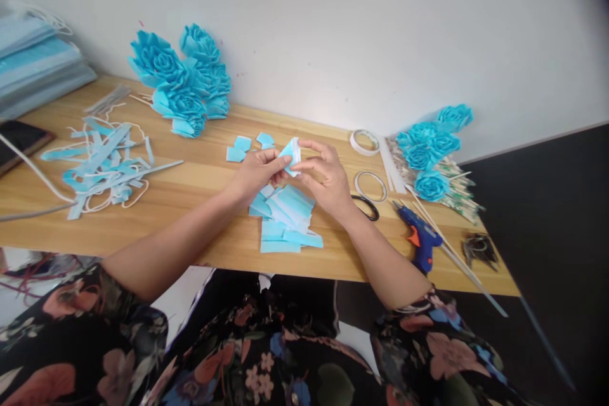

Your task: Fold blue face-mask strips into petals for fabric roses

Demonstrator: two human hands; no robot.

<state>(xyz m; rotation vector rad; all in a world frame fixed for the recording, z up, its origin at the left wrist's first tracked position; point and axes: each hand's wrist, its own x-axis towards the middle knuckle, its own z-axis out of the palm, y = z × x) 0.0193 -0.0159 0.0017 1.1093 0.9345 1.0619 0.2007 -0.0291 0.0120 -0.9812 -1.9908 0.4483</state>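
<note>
Between my hands, above the middle of the table, is a small folded piece of blue and white mask fabric point(292, 156). My left hand point(261, 171) pinches its left side between thumb and fingers. My right hand point(324, 176) holds the right, white edge with its thumb and fingertips. Below them lies a loose pile of cut blue and white fabric pieces point(288, 216). Several small cut blue pieces point(242, 143) rest on the wood just beyond my left hand.
Blue fabric roses point(181, 76) stand by the wall; smaller roses point(431, 146) lie right. Left are scraps with ear loops point(109, 162), a mask stack point(42, 66) and a phone point(21, 143). A blue glue gun point(421, 235), tape rolls point(365, 142) and glue sticks point(469, 273) lie right.
</note>
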